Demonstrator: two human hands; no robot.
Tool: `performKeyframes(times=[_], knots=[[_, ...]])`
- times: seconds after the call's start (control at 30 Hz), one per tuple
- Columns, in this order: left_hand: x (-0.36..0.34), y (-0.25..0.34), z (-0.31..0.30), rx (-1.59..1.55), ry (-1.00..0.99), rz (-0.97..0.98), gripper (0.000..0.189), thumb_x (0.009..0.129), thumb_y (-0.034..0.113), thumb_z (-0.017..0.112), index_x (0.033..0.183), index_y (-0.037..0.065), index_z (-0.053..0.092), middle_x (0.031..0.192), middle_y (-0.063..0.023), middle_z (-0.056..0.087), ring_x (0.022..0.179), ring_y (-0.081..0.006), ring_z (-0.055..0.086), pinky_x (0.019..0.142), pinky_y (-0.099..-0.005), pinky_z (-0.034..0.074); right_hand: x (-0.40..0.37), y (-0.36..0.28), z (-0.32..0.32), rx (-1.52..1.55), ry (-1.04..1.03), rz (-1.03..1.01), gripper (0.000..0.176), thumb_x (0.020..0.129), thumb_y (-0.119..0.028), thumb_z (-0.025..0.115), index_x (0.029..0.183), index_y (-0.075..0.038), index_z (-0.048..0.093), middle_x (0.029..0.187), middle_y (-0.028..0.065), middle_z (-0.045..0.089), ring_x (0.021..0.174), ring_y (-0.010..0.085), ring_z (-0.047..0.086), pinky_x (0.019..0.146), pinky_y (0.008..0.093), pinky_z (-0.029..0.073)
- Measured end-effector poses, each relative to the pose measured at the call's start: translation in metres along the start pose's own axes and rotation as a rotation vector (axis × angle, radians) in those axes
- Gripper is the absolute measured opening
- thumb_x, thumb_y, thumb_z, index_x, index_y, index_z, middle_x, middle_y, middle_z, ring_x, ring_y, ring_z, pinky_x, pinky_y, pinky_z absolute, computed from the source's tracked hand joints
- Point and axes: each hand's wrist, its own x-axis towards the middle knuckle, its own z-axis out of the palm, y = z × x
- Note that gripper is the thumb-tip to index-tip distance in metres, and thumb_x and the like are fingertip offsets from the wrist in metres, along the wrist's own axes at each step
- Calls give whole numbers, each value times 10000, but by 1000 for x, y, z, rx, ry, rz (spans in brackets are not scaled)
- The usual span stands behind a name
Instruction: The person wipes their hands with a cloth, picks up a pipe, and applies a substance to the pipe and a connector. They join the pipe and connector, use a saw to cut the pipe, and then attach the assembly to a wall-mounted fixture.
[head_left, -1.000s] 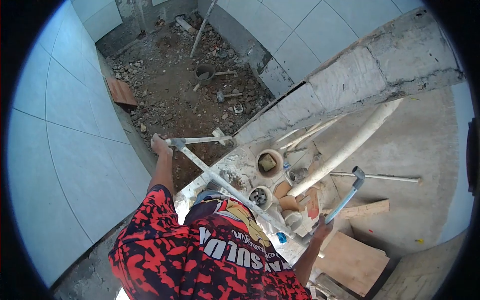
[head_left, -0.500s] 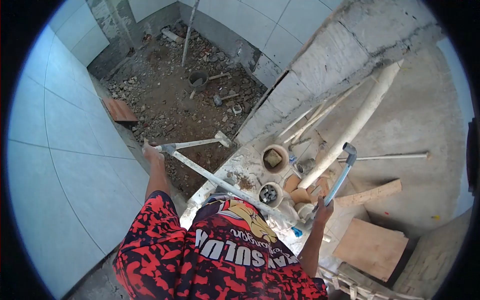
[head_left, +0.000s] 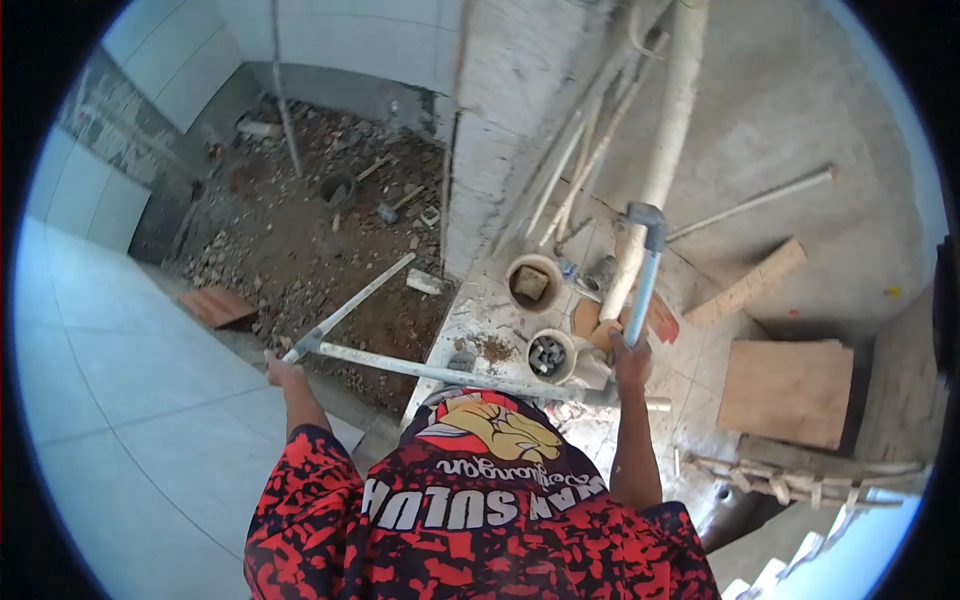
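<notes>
A long pale pipe assembly [head_left: 440, 373] lies across in front of my body, with a joint near its left end and a thinner branch [head_left: 368, 294] pointing up and right over the rubble. My left hand [head_left: 286, 368] is closed round the pipe's left end. At the right, my right hand [head_left: 630, 360] grips the upright pipe section [head_left: 644, 290], which is topped by a grey elbow [head_left: 645, 214]. The joint low at the right, beside my right wrist, is partly hard to make out.
Two buckets, one holding a block [head_left: 532, 283] and one holding grey pieces [head_left: 550, 357], stand on the ledge. A thick pipe [head_left: 680, 110] leans behind. Rubble [head_left: 270, 210] covers the left floor; a plywood square [head_left: 786, 392] and a plank [head_left: 748, 284] lie right.
The view has turned right. The upright section with its elbow has come closer and stands more upright, and both hands keep their hold. The thinner branch now points more steeply upward.
</notes>
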Motion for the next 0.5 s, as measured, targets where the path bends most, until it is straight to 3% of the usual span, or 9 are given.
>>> performKeyframes(times=[0.1, 0.27, 0.33, 0.43, 0.5], knots=[[-5, 5, -6, 57, 11, 35, 341, 812, 308, 568, 805, -31, 596, 800, -111, 593, 717, -254, 554, 672, -390, 436, 9, 37, 8, 121, -27, -126, 205, 767, -203, 665, 835, -40, 560, 574, 0, 498, 444, 78, 441, 402, 262, 366], [0, 20, -11, 169, 110, -27, 347, 834, 336, 510, 800, 6, 610, 829, -99, 601, 750, -263, 560, 702, -381, 435, 3, 35, 13, 162, -96, -8, 195, 787, -173, 642, 871, -33, 534, 559, -10, 481, 434, 69, 433, 393, 241, 366], [15, 17, -15, 162, 140, -14, 338, 831, 332, 504, 802, 14, 615, 841, -98, 604, 755, -270, 559, 703, -386, 434, 3, 46, 17, 72, -129, 31, 179, 780, -172, 645, 826, -37, 536, 557, -10, 481, 450, 68, 434, 408, 241, 364], [49, 8, -25, 415, 109, -47, 323, 840, 320, 485, 817, 27, 617, 847, -101, 603, 752, -275, 559, 683, -391, 435, -11, 16, 14, 172, -105, -11, 184, 766, -182, 654, 755, -38, 540, 559, -5, 490, 467, 74, 433, 427, 252, 363], [62, 1, -30, 696, -13, 197, 303, 857, 290, 456, 820, 39, 621, 845, -110, 599, 748, -273, 558, 663, -404, 441, -19, -1, 12, 209, -114, -4, 200, 759, -192, 661, 722, -40, 537, 564, -3, 492, 484, 82, 437, 442, 263, 365]])
